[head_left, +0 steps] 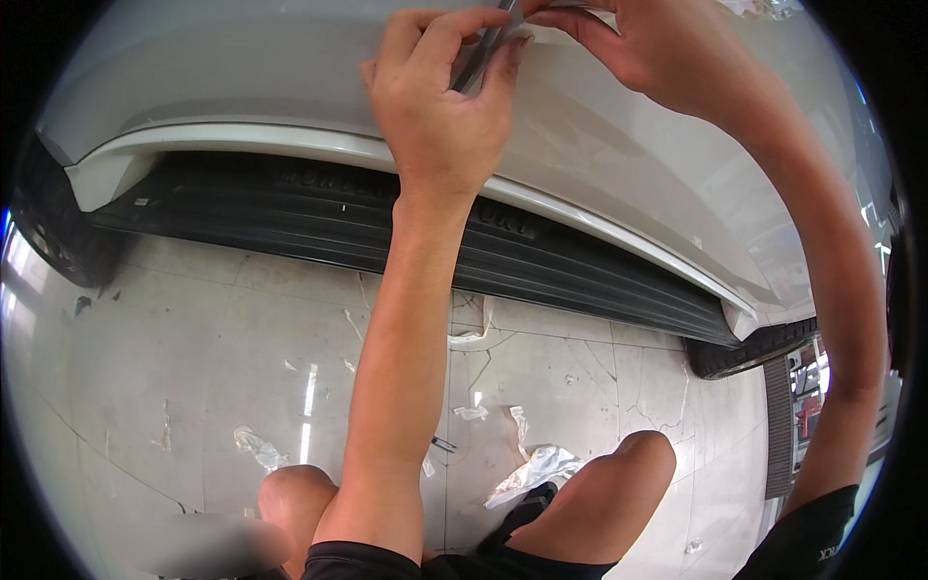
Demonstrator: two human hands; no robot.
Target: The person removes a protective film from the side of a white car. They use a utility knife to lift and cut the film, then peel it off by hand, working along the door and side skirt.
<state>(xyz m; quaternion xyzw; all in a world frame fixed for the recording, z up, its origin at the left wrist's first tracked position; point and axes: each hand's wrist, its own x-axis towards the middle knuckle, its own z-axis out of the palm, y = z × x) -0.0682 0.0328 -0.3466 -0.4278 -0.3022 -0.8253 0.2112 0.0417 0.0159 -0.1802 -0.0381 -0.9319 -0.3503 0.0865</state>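
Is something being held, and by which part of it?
The left hand seems to pinch a dark strip near its upper visible end; whether the right hand grips it cannot be told.

Left hand (440, 106) and right hand (643, 48) against a pale car (251, 68).
Their fingertips sit close together by a dark strip (474, 63); below, a black step (609, 277) runs above tiled floor (300, 324) with white scraps (541, 471).

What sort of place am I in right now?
Probably a vehicle workshop or garage, judging by the pale car body with its black running board, and the crumpled whitish scraps on the cracked tile floor.
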